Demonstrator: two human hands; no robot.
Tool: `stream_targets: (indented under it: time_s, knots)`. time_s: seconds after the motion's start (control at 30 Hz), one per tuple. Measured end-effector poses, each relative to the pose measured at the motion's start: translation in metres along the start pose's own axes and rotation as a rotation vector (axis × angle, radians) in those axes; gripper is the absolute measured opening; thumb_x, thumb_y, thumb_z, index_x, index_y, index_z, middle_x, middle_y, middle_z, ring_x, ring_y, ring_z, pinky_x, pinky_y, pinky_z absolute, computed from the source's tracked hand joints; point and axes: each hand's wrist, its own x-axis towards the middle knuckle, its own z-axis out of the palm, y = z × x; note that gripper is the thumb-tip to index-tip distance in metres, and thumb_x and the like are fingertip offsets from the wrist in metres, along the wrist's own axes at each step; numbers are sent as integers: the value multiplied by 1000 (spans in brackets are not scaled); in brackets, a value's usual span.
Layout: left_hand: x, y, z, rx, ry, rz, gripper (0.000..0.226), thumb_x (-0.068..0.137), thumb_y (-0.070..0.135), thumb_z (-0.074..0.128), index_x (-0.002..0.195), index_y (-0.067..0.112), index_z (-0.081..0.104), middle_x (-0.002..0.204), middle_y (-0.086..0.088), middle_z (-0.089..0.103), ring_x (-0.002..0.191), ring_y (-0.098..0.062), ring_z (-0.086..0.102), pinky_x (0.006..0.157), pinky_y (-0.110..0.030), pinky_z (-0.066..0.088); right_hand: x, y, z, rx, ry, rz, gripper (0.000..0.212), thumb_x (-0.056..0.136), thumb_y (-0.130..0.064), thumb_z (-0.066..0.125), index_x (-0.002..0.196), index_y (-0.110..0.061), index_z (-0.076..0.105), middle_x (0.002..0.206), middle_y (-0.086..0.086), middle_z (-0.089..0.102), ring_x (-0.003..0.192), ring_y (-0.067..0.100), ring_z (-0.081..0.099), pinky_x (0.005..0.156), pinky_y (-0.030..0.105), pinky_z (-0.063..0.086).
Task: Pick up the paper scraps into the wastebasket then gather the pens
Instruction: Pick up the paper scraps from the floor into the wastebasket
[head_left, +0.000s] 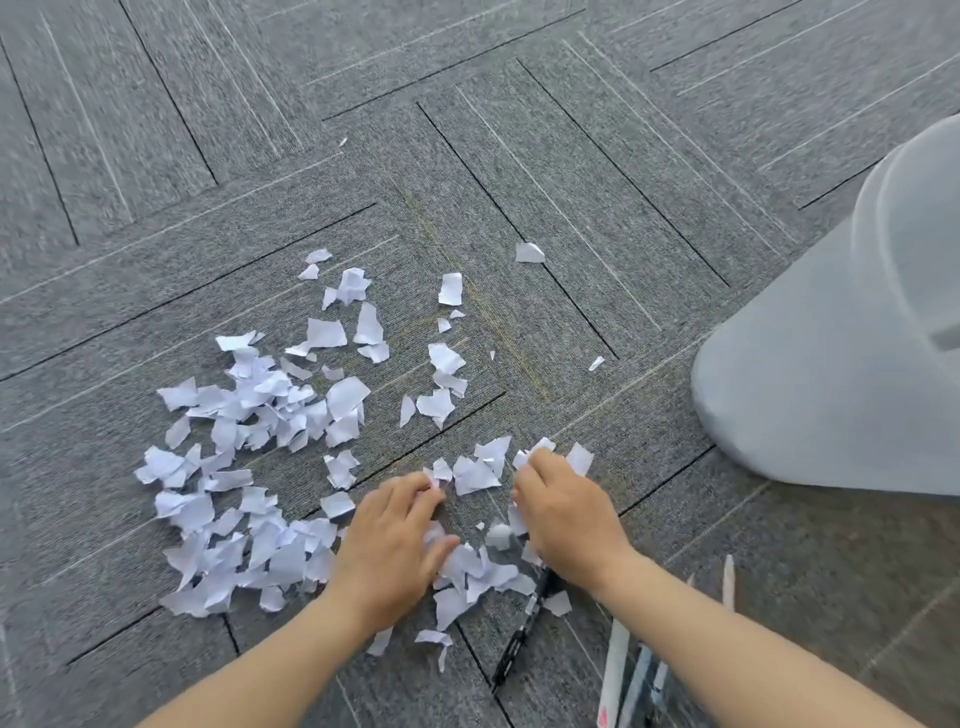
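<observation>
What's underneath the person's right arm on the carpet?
A black pen pokes out from under the right hand, beside torn white paper scraps. Its upper end is covered.
</observation>
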Motion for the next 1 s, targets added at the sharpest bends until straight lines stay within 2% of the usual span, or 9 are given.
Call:
stream_targets:
  time_s: [0.07, 0.17, 0.27, 0.4, 0.5, 0.63, 0.7, 0.87, 1.0]
  knots:
    - [-15, 0, 6, 32, -73, 33, 86, 80, 79, 29, 137, 16, 40, 144, -1, 38, 132, -22, 35, 109, -38, 29, -5, -5, 4, -31, -29, 57, 34, 89, -45, 53, 108, -18, 55, 118, 9, 54, 100, 27, 54, 80, 44, 50]
    - [-33, 2, 18, 72, -152, 81, 120, 63, 92, 35, 149, 10, 20, 157, -7, 17, 145, -25, 13, 111, -44, 16, -12, 1, 9, -56, -213, 35, 86, 80, -80, 35, 149, -30, 21, 159, 14, 8, 146, 34, 4, 114, 54, 8]
    - [-36, 13, 28, 76, -135, 41, 110, 73, 86, 30, 148, 5, 21, 155, -9, 22, 143, -26, 18, 111, -45, 18, -10, -6, 17, -88, -334, -116, 96, 81, -79, 34, 152, -26, -4, 159, 14, -15, 144, 34, -21, 116, 52, -11]
    - [-24, 15, 37, 0, 128, -30, 64, 85, 52, 52, 134, 12, 46, 127, -2, 45, 118, -22, 41, 97, -34, 30, 5, -18, 26, -70, -170, -269, 61, 95, -52, 39, 140, -11, 42, 146, 21, 39, 137, 35, 26, 117, 46, 17]
    - [1, 6, 33, -32, 273, -22, 31, 76, 18, 70, 103, 18, 54, 94, -1, 55, 85, -25, 50, 73, -34, 36, 23, -20, 30, -21, -48, -340, 29, 92, -24, 54, 117, -11, 58, 111, 12, 60, 98, 28, 52, 85, 41, 46]
    - [24, -10, 16, 1, 262, 197, 15, 79, 3, 50, 87, 15, 46, 71, -3, 54, 60, -23, 52, 50, -34, 44, 46, -24, 22, -24, -197, -349, 20, 83, -7, 54, 102, -10, 58, 85, 5, 55, 68, 25, 56, 46, 33, 40]
    - [21, -25, 4, -30, 255, 120, 14, 78, 1, 52, 82, 14, 49, 68, -1, 51, 55, -20, 51, 43, -29, 42, 61, -31, 17, -21, -217, -295, 14, 82, -5, 58, 96, -10, 56, 84, 5, 53, 61, 26, 57, 40, 31, 35]
    - [2, -90, -30, -231, 397, -405, 16, 98, 21, 44, 91, 8, 51, 80, 2, 44, 64, -14, 44, 56, -25, 40, 125, -81, 18, 161, -140, -175, 10, 97, -14, 45, 102, -12, 53, 95, 3, 52, 68, 24, 54, 55, 44, 52]
    - [3, -146, -45, -161, 500, -671, 24, 96, 34, 46, 96, 11, 50, 112, -10, 47, 106, -29, 44, 94, -44, 38, 165, -127, 43, 113, -105, -222, 21, 97, -24, 46, 115, -16, 54, 133, 10, 46, 122, 32, 41, 100, 51, 40]
